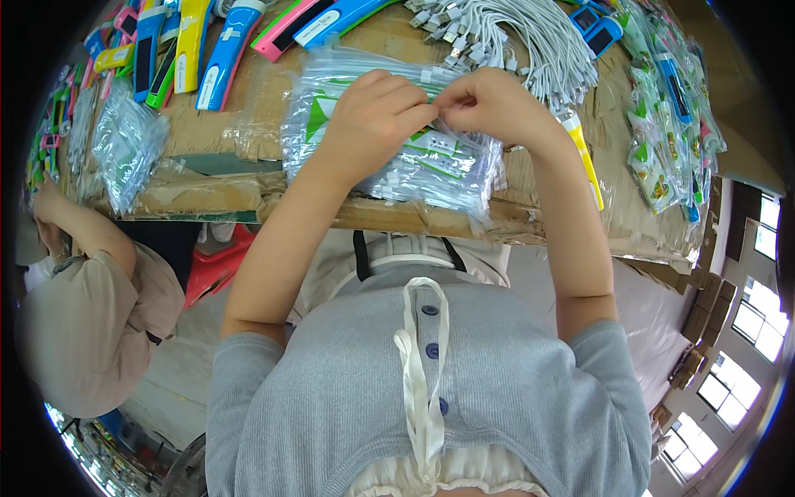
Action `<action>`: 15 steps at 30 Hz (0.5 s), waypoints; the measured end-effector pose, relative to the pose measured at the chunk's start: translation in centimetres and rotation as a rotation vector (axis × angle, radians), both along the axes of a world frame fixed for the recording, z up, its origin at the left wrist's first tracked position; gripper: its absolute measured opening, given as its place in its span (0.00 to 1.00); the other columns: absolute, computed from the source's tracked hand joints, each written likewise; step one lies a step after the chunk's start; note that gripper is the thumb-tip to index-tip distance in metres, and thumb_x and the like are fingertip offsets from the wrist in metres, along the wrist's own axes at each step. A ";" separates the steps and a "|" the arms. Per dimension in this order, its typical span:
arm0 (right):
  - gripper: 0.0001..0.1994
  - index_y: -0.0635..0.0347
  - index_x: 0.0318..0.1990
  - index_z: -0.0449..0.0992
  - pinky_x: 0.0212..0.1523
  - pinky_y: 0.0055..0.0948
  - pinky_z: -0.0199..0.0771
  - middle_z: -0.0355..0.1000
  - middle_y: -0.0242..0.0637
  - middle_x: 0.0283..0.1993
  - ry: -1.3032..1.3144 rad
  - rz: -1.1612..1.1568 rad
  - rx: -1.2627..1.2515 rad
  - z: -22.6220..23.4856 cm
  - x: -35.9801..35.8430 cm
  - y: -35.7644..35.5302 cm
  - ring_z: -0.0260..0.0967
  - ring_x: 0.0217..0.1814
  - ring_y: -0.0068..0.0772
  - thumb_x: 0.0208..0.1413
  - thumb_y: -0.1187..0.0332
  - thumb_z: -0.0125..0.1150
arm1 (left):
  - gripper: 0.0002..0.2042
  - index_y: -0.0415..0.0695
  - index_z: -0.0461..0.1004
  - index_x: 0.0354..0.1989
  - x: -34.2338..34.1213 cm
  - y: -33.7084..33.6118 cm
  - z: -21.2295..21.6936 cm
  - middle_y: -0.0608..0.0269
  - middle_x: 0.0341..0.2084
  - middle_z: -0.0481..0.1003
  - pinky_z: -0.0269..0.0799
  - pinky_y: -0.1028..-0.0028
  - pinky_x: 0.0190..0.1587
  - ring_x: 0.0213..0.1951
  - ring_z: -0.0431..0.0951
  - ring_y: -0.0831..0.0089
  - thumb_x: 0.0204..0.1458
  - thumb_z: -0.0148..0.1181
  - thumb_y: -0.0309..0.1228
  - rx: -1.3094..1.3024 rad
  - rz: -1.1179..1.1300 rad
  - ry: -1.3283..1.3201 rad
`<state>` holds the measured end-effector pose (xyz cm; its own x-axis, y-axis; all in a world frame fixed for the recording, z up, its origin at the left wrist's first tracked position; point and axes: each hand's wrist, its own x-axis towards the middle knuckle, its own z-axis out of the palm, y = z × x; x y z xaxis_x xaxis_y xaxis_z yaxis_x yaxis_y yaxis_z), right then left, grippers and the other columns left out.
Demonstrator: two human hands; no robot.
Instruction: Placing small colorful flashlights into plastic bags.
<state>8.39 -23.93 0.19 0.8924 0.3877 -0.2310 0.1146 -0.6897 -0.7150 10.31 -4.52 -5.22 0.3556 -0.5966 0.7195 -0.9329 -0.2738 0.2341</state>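
A pile of clear plastic bags (464, 190) with green-and-white printing or inserts lies on the cardboard-covered table in front of me. Over its middle, my left hand (377, 116) is closed, fingers curled, thumb and fingertips pinched at a plastic bag on top. My right hand (489, 103) meets it from the other side, also in a pinch on that bag; the fingertips of both nearly touch. The film between them is hard to make out. White cables (530, 58) with plugs lie bundled just beyond my right hand. A yellow-and-white handheld device (584, 157) rests beside my right forearm.
Blue, yellow, green and pink handheld devices (228, 54) lie along the far left. More clear bags (128, 141) sit at the left, and filled bags (662, 141) at the right. A co-worker (91, 306) works at the left beside a red stool (217, 265). The table's edge (397, 215) is torn cardboard.
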 end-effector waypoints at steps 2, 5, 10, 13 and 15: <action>0.09 0.66 0.31 0.76 0.25 0.24 0.64 0.70 0.35 0.19 0.004 -0.021 0.035 -0.4 -0.1 0.2 0.62 0.20 0.22 0.47 0.68 0.58 | 0.07 0.43 0.73 0.27 -0.2 0.1 0.4 0.66 0.27 0.71 0.66 0.69 0.37 0.33 0.72 0.67 0.35 0.58 0.27 0.025 -0.006 -0.011; 0.09 0.66 0.32 0.76 0.27 0.24 0.67 0.72 0.36 0.21 -0.114 -0.038 0.047 -1.5 -0.5 0.5 0.66 0.22 0.24 0.45 0.69 0.58 | 0.08 0.43 0.72 0.28 -0.6 0.4 2.0 0.64 0.30 0.69 0.64 0.68 0.42 0.38 0.70 0.66 0.36 0.59 0.28 0.123 0.103 -0.024; 0.08 0.64 0.33 0.75 0.28 0.26 0.69 0.72 0.37 0.22 -0.382 -0.353 -0.033 -3.3 -1.1 1.1 0.69 0.23 0.28 0.48 0.68 0.57 | 0.07 0.44 0.71 0.26 -7.1 4.0 6.3 0.63 0.29 0.66 0.58 0.64 0.49 0.42 0.66 0.63 0.37 0.61 0.28 0.567 0.102 0.187; 0.10 0.63 0.36 0.75 0.30 0.26 0.70 0.73 0.37 0.25 -0.393 -0.357 -0.123 -3.6 -1.8 1.4 0.70 0.26 0.29 0.49 0.66 0.58 | 0.08 0.43 0.70 0.25 -8.9 5.1 7.0 0.63 0.29 0.66 0.58 0.64 0.48 0.41 0.66 0.63 0.37 0.63 0.28 0.567 0.049 0.346; 0.12 0.62 0.38 0.75 0.33 0.26 0.70 0.74 0.38 0.28 -0.368 -0.422 -0.019 -2.1 -2.9 0.2 0.71 0.30 0.30 0.48 0.65 0.60 | 0.08 0.43 0.70 0.25 -8.9 5.3 6.7 0.62 0.30 0.66 0.61 0.65 0.45 0.35 0.67 0.61 0.39 0.64 0.28 0.450 0.210 0.469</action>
